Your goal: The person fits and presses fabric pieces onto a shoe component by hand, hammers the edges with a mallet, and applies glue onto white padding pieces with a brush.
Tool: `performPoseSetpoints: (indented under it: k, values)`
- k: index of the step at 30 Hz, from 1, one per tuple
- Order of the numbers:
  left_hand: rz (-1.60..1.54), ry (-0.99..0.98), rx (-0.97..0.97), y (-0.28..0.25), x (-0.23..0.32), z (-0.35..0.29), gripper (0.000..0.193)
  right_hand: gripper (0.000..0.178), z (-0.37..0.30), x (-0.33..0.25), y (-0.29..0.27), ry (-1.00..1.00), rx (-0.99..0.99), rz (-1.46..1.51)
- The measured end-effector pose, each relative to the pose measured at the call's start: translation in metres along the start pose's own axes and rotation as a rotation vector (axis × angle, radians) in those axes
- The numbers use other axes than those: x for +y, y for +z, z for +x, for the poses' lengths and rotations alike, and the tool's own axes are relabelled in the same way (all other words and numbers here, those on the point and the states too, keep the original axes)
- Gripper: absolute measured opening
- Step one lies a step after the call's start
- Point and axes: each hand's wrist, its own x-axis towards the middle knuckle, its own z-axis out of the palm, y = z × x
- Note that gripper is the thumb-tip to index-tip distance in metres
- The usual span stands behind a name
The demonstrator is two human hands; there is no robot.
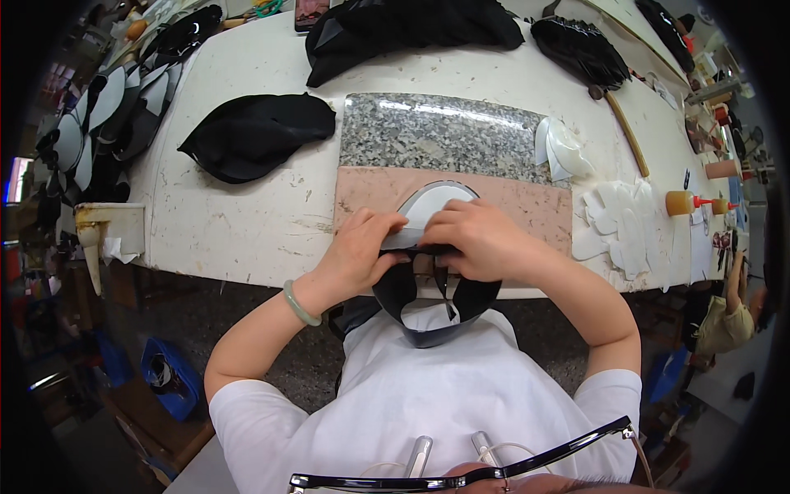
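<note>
At the table's near edge I hold a black shoe upper (397,290) with a pale grey-white toe part (439,200). Its toe rests on a pinkish board (527,206), while the black heel end loops back against my white shirt. My left hand (358,249) is closed on the left side of the piece, thumb below and fingers on top. On the other side my right hand (485,237) pinches the fold just behind the toe, its fingertips bent down. Whatever lies under the fingertips is hidden.
Behind the board lies a speckled granite slab (444,136). Black pieces (255,138) lie to the left, with a larger black pile (411,33) at the back. On the right are a wooden-handled hammer (627,132), thin white pieces (625,226) and a red-tipped bottle (680,202).
</note>
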Motion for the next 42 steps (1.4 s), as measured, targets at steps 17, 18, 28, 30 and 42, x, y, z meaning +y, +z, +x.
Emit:
performPoseSetpoints:
  k: [17,18,28,30,42]
  values:
    - [0.116,0.308,0.094,0.012,-0.005,-0.001,0.031,0.023,-0.065,0.019,0.040,-0.032,0.437,-0.004]
    - [0.109,0.321,0.107,0.011,-0.005,-0.002,0.030,0.023,-0.065,0.018,0.040,-0.019,0.429,0.000]
    - [0.137,0.367,0.143,0.010,-0.009,-0.009,0.026,0.023,-0.069,0.016,0.034,-0.025,0.334,0.130]
    - [0.115,0.325,0.157,0.012,-0.011,-0.013,0.027,0.022,-0.072,0.017,0.034,-0.029,0.327,0.142]
    - [0.191,0.385,0.002,0.000,0.017,0.016,0.043,0.025,-0.076,0.020,0.038,0.024,0.344,0.276]
